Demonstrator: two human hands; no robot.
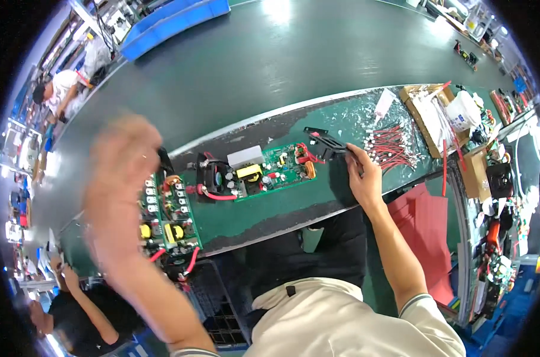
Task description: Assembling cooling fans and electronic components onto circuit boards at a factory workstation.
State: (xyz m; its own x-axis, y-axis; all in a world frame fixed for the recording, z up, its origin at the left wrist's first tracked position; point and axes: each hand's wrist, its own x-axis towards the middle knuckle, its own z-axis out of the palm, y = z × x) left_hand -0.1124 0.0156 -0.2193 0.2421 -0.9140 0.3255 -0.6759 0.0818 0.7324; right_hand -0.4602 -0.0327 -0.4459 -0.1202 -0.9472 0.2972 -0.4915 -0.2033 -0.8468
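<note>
Right hand [363, 176] grip pinches black connector [325, 143]; blurred left hand [118, 178] seems spread apart.

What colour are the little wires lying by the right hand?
Red wires, seen in the head view.

The desk [317, 205] has a matt green mat, worn and scuffed dark along its edges. The near-right circuit board [270, 169] is glossy green laminate with shiny metal parts and smooth red plastic-sheathed wires. The black bracket [325, 143] looks like matt plastic. Far right, a cardboard box [428, 110] is dull brown.
</note>
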